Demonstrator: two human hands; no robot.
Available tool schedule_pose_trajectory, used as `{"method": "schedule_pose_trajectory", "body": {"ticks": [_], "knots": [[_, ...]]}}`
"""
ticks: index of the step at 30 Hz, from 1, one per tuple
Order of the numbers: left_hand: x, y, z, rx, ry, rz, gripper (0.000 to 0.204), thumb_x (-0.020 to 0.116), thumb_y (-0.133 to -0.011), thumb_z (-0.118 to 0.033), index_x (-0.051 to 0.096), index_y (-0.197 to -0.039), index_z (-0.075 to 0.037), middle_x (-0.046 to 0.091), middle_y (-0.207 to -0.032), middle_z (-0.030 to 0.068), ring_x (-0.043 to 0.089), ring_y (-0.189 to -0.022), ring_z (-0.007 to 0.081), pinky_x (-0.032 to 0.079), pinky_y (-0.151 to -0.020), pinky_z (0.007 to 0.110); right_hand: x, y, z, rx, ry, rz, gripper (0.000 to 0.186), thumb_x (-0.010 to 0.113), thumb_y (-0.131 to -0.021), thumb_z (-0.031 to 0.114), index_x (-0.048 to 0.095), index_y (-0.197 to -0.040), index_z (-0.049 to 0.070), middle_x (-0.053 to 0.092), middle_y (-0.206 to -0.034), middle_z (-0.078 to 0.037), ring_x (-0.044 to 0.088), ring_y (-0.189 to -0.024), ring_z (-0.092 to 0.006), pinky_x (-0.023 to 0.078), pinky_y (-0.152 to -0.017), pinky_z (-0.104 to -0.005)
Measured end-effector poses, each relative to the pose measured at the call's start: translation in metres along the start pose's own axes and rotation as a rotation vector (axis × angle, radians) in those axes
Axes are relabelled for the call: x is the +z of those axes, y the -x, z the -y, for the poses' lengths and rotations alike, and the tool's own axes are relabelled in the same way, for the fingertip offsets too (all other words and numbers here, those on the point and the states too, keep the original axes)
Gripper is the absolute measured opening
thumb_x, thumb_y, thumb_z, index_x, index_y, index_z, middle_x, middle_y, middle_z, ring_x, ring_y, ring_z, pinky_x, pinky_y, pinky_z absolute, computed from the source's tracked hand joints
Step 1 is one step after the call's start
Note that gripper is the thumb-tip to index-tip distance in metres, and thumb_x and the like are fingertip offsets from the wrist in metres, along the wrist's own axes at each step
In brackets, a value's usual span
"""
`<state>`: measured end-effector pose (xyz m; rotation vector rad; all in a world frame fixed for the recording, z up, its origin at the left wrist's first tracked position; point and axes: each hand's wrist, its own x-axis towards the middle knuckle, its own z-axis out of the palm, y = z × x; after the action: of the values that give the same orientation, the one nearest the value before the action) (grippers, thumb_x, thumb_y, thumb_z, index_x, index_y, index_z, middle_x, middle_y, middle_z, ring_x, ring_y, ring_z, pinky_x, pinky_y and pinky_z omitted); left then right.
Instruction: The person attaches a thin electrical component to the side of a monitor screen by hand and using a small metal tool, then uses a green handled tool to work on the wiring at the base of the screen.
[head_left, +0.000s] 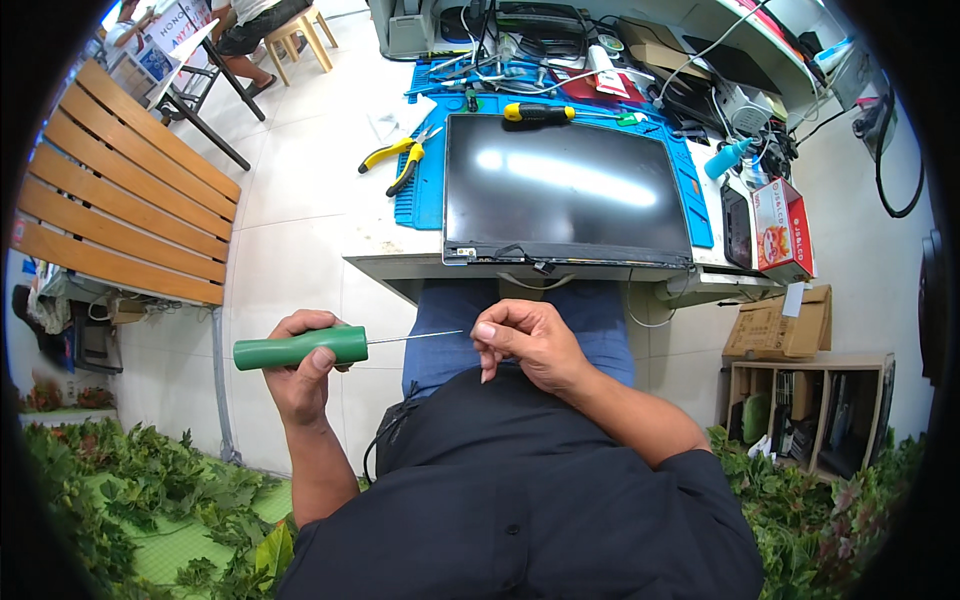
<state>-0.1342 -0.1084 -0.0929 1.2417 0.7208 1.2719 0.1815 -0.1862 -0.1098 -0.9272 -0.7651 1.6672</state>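
Note:
My left hand (306, 368) is closed round the thick green handle of a screwdriver (302, 347). Its thin metal shaft points right, over my lap. Just past the tip is my right hand (530, 343), with thumb and forefinger pinched together and the other fingers curled. Whatever may be between those fingertips is too small to make out. Beyond my hands, a dark laptop screen panel (565, 195) lies on a blue work mat (425, 205), its lower edge showing a bare strip and a short cable. A yellow-and-black screwdriver (540, 115) rests along the panel's top edge.
Pliers with yellow-and-black handles (400, 158) lie left of the panel. A red-and-white box (782, 230) and a light-blue bottle (727, 158) stand at the right. Tangled cables and tools crowd the back. A slatted wooden bench (130, 190) is at the left, a low shelf (808, 410) at the right.

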Motion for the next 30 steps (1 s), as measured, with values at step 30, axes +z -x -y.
{"method": "schedule_pose_trajectory", "body": {"ticks": [30], "knots": [[0.119,-0.131,-0.027,0.49,-0.251,0.153,0.05,0.072,-0.11,-0.03,0.058,-0.151,-0.003,0.065,-0.145,0.0208,0.07,-0.123,0.028,0.06,-0.097,0.037,-0.141,0.044,-0.057,0.261,0.301,0.05,0.044,0.063,-0.114,0.041,0.077,-0.129,0.002,0.078,-0.119,-0.01,0.07,-0.114,-0.0178,0.052,-0.103,-0.0327]]}}
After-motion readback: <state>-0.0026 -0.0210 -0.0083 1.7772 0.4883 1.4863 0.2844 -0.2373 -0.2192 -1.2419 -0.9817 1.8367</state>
